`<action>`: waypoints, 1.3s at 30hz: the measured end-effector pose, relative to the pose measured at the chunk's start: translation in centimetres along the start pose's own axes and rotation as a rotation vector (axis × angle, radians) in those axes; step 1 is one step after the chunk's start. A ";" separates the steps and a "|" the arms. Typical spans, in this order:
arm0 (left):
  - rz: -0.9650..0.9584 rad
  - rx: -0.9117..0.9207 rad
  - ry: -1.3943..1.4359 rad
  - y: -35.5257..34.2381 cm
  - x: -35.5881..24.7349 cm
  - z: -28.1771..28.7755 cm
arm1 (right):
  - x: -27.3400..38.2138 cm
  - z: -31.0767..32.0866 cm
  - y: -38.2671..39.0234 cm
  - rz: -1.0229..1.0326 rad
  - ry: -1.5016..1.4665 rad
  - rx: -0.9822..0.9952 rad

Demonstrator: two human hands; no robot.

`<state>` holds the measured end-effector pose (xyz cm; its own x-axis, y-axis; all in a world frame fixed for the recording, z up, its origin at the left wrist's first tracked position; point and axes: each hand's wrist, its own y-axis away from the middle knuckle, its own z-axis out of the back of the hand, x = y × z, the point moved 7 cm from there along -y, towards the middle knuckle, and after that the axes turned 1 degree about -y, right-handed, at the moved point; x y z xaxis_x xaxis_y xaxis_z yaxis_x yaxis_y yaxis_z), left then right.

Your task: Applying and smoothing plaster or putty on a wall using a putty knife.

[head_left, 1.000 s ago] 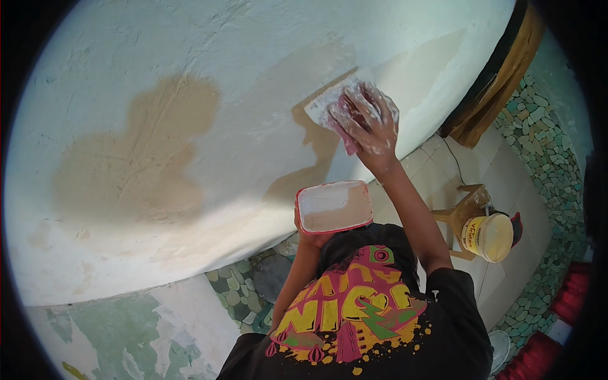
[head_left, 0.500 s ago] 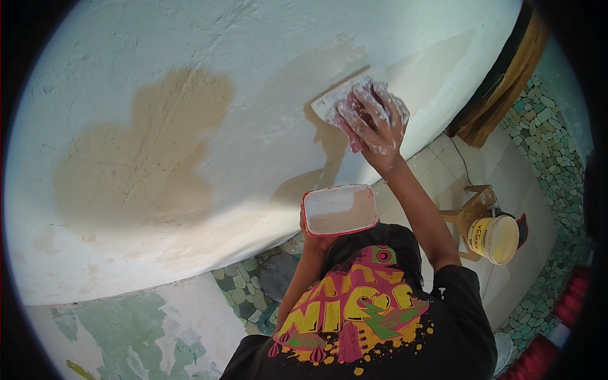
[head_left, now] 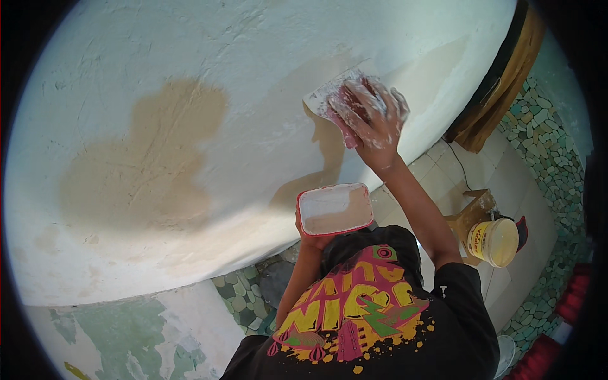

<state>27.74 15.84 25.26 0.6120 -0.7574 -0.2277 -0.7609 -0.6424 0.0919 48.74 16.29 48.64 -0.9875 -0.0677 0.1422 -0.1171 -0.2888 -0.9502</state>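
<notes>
My right hand [head_left: 373, 117], smeared with white, grips the pink handle of a wide scraper [head_left: 320, 98], its white-coated blade at the pale curved wall [head_left: 247, 107]. Lower down, my left hand [head_left: 307, 231] holds a red-rimmed rectangular tub [head_left: 334, 208] with whitish paste in it, its fingers mostly hidden behind it. Tan damp-looking patches [head_left: 136, 171] mark the wall left of the scraper.
A yellow-labelled bucket [head_left: 500, 242] sits beside a low wooden stool [head_left: 474, 209] on floor tiles. A brown wooden piece [head_left: 516, 73] edges the wall at upper right, near pebble flooring [head_left: 538, 133]. Peeling green paint [head_left: 114, 329] shows at lower left.
My right hand and the scraper have shifted slightly up the wall. The tub stays in my left hand, and the whole view has moved a little.
</notes>
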 end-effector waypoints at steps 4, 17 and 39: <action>-0.007 -0.096 -0.026 -0.4 0.2 0.7 | -0.8 -0.9 2.6 -0.041 -0.020 0.116; 0.024 0.002 0.032 -0.4 0.8 0.2 | -3.0 -0.3 1.1 0.005 -0.077 0.091; 0.039 -0.064 -0.004 0.2 1.3 1.4 | -5.2 0.9 -1.3 -0.125 0.020 0.065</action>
<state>28.04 14.93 23.61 0.5810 -0.7818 -0.2264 -0.7688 -0.6184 0.1627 54.11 16.21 49.39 -0.9676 -0.0086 0.2523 -0.2329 -0.3554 -0.9052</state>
